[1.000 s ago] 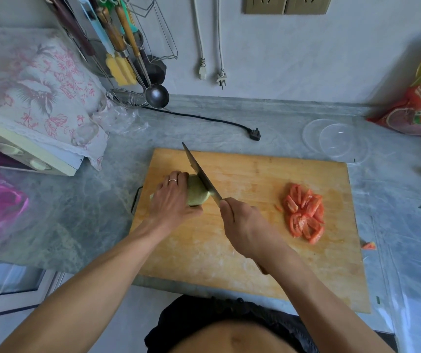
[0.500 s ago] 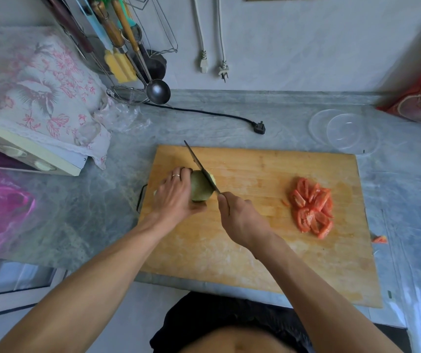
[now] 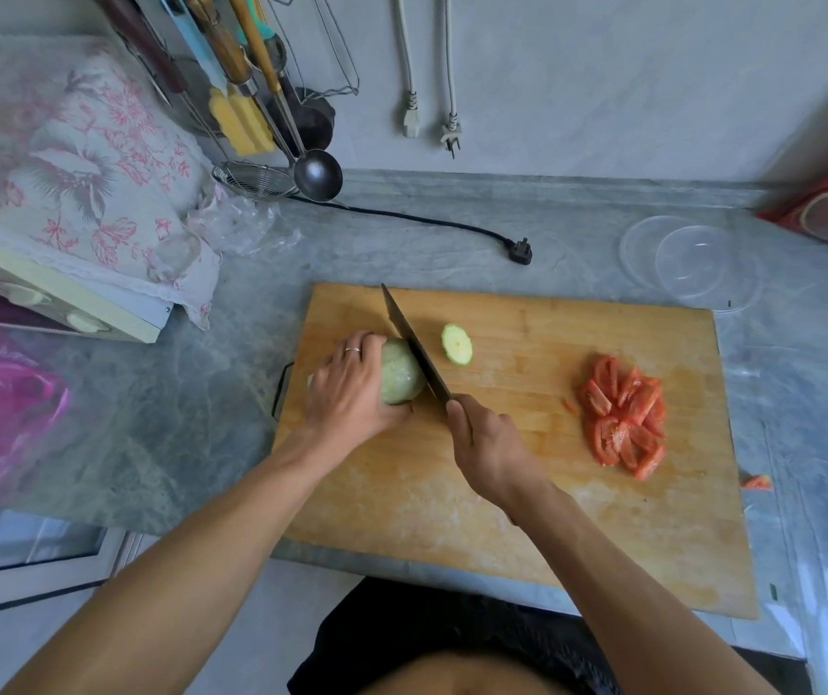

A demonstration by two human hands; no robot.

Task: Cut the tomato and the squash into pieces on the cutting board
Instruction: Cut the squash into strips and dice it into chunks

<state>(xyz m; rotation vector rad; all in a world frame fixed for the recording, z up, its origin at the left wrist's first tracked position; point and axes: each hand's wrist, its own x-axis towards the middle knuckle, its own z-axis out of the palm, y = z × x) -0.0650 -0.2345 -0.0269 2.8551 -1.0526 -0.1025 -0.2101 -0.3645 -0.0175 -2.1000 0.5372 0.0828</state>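
Observation:
A pale green squash (image 3: 400, 375) lies on the left part of the wooden cutting board (image 3: 517, 499). My left hand (image 3: 348, 388) grips it from the left. My right hand (image 3: 489, 446) holds the handle of a dark knife (image 3: 414, 343), whose blade stands against the squash's cut right face. A round cut-off end slice (image 3: 456, 344) lies on the board just right of the blade. A heap of red tomato pieces (image 3: 625, 417) sits on the board's right side.
Clear plastic lids (image 3: 690, 263) lie beyond the board's right corner. A black plug and cord (image 3: 521, 251) run along the counter behind the board. A ladle (image 3: 317, 175) and utensils hang at back left, beside a cloth-covered appliance (image 3: 71, 193). A tomato scrap (image 3: 757, 482) lies right of the board.
The knife has gone down through the squash's end. The cut-off slice has fallen away to the right of the blade and now lies flat on the board.

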